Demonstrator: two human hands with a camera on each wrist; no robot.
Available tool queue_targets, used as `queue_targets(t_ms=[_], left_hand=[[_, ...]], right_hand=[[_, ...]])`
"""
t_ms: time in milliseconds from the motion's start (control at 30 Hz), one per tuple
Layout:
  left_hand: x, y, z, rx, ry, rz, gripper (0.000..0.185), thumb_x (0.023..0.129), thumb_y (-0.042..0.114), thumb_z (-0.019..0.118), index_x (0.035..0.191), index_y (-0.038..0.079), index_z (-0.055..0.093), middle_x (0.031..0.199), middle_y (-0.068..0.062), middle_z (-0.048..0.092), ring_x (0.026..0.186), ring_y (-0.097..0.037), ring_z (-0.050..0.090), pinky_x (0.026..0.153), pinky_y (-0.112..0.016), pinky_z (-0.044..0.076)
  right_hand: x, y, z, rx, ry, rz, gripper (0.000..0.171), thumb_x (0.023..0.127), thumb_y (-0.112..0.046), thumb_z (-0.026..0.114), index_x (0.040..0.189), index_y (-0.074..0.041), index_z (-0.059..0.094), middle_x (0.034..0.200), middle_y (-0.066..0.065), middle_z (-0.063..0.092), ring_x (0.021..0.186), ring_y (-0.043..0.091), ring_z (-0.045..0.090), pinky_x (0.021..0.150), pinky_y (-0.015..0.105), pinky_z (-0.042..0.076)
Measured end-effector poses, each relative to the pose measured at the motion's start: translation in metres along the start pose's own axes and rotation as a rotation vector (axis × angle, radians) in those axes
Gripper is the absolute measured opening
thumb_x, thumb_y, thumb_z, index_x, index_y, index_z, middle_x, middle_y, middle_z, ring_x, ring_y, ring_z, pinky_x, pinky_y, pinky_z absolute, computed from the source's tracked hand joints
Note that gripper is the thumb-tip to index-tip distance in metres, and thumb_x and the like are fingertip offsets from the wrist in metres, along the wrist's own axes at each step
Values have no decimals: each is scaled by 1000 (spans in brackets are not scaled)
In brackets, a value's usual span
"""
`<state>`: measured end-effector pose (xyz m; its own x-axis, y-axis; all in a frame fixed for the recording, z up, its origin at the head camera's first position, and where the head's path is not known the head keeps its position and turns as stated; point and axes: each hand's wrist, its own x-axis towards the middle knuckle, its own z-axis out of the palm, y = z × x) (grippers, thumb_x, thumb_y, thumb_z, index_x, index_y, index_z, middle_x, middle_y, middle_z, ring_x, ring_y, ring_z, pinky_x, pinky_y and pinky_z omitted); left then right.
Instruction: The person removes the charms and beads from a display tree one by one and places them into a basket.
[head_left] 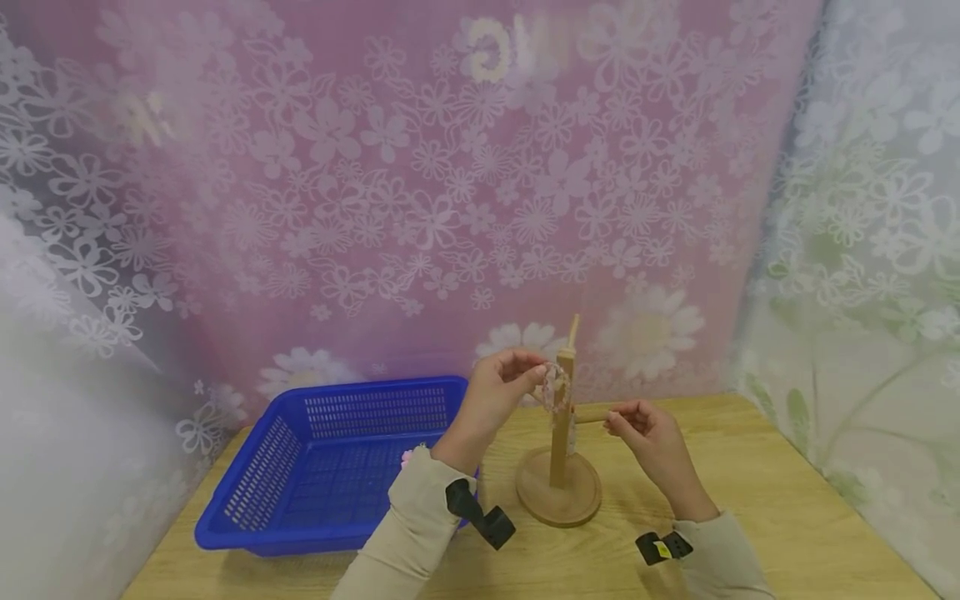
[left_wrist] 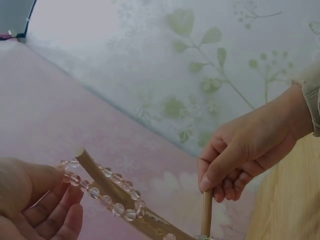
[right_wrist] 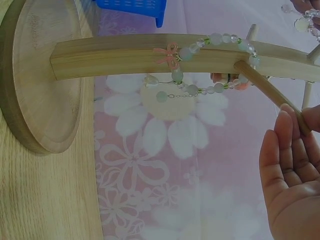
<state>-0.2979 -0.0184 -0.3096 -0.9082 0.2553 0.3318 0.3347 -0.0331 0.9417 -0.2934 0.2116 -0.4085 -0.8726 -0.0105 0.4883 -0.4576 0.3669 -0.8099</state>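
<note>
A wooden stand [head_left: 558, 454] has an upright post with side pegs on a round base [head_left: 581, 507]. My left hand [head_left: 489, 396] pinches a bracelet of clear and pale pink beads [left_wrist: 118, 209] at one side. In the left wrist view the bracelet loops around the tip of an upper peg [left_wrist: 89, 164]. My right hand [head_left: 656, 446] pinches the end of a lower peg [right_wrist: 270, 90] between thumb and fingers. On that lower peg hangs a bracelet of pale green and clear beads [right_wrist: 216, 38], with a pink bow charm [right_wrist: 171, 56] resting against the post.
To the left of the stand is a blue plastic basket [head_left: 232, 521] with slotted walls. A small pink item [head_left: 407, 456] shows beside the left sleeve. Flower-print curtains [head_left: 450, 183] close in the wooden table [head_left: 787, 500] behind and at the sides.
</note>
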Motion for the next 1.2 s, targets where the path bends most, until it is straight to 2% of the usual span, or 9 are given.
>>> queue_targets(t_ms=[200,433,700,800,1000,1200], left_hand=[[-5,10,-2,-12,-21,44,19,90,7,62,105,-6,64,102,-21,64,84,-7,60,79,-22,49],[-10,19,-2,-17,-39,52,20,91,9,63,106,-4,64,100,-10,66,89,-10,62,83,-25,49],[-13,27,-6,0,-45,69,20,91,9,62,107,-4,63,103,-15,66,90,-10,62,85,-28,50],[-14,31,-7,-17,-46,87,20,91,8,62,107,-4,63,103,-16,65,92,-15,62,86,-29,50],[-18,36,-12,-56,-41,122,19,91,7,62,107,-3,63,99,-5,66,97,-26,62,85,-31,50],[-22,39,-19,-74,-15,123,19,91,4,61,107,-5,63,93,3,66,90,-17,62,86,-39,50]], right_hand=[[2,0,2,-17,2,-14,13,93,-4,58,99,7,60,87,19,66,72,1,62,67,20,53],[0,-1,2,24,7,13,17,93,-11,59,100,5,61,89,17,67,74,2,63,69,19,53],[-2,-1,2,45,1,9,20,93,-12,59,101,7,60,90,18,67,74,3,63,69,20,53],[-2,-3,0,33,-1,7,20,94,-12,59,100,6,60,89,18,67,74,2,63,69,19,53],[-2,-5,-2,39,-8,5,18,94,-13,59,99,4,61,89,16,67,75,4,63,69,20,53],[-2,-3,-1,55,-9,5,20,93,-12,59,101,6,60,90,17,67,75,4,63,69,20,53]])
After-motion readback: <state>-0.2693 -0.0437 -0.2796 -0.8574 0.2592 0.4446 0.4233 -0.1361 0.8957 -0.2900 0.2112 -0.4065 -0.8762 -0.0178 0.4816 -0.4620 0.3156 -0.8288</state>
